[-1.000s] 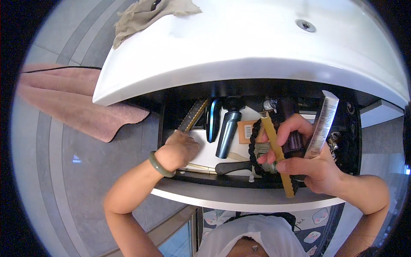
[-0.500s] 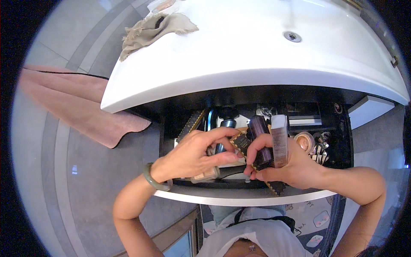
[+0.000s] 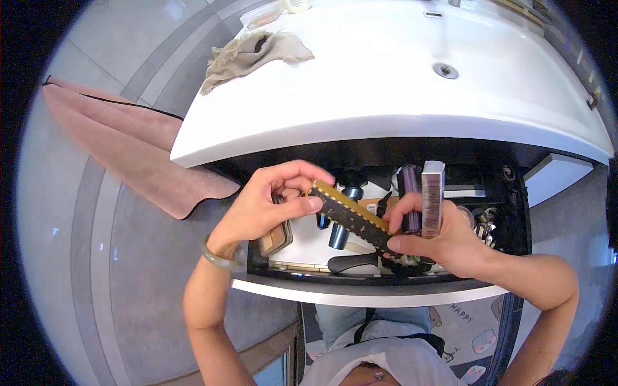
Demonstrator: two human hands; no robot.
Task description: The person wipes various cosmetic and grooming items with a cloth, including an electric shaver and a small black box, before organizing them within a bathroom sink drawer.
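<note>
A long, narrow black box with gold edges (image 3: 353, 217) slants between my hands above an open drawer. My left hand (image 3: 267, 204) pinches its upper left end between thumb and fingers. My right hand (image 3: 450, 244) grips its lower right end with thumb and forefinger. A slim pale box with a printed side (image 3: 433, 199) and a dark purple ribbed tube (image 3: 409, 193) stand up out of the right hand's grasp. Below my left palm shows a clear-cased compact with a tan inside (image 3: 277, 239); whether that hand holds it I cannot tell.
The drawer's white front edge (image 3: 360, 296) runs close before my body. Inside lie a dark blue cylinder (image 3: 339, 231), a black-handled tool (image 3: 353, 263) and several small cosmetics. A white basin (image 3: 386, 83) overhangs it, with a beige cloth (image 3: 254, 56) at left. Pink fabric (image 3: 141, 151) hangs left.
My left hand has moved left and up, and more of the black and gold box now shows between my hands. The whole view has shifted slightly.
</note>
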